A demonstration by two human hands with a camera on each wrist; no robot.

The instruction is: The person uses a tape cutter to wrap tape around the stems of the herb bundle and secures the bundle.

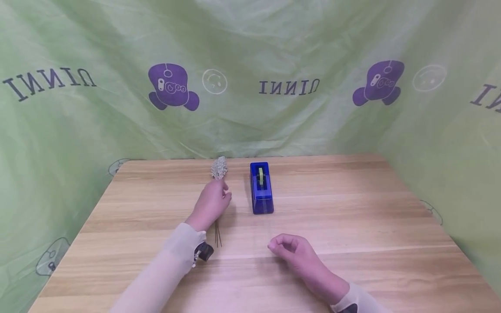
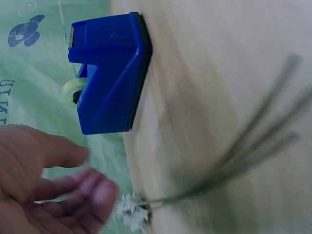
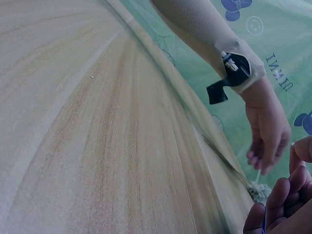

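A bunch of small pale grey flowers (image 1: 219,167) lies on the table, its thin dark stems (image 2: 234,161) running toward the near edge. Over these stems hovers my left hand (image 1: 211,201), fingers loosely bent and nothing between them. To its right stands a blue tape dispenser (image 1: 261,191) with a roll of tape (image 2: 73,91) in it. From the cutter, a clear strip of tape (image 2: 62,17) stretches away, seen in the left wrist view. My right hand (image 1: 297,256), nearer to me, pinches the strip's end between thumb and forefinger.
The wooden table (image 1: 352,208) reaches back to a green printed cloth (image 1: 242,121), which also hangs at both sides. A black wrist camera (image 1: 203,251) sits on the left sleeve, close beside the stem ends in the head view.
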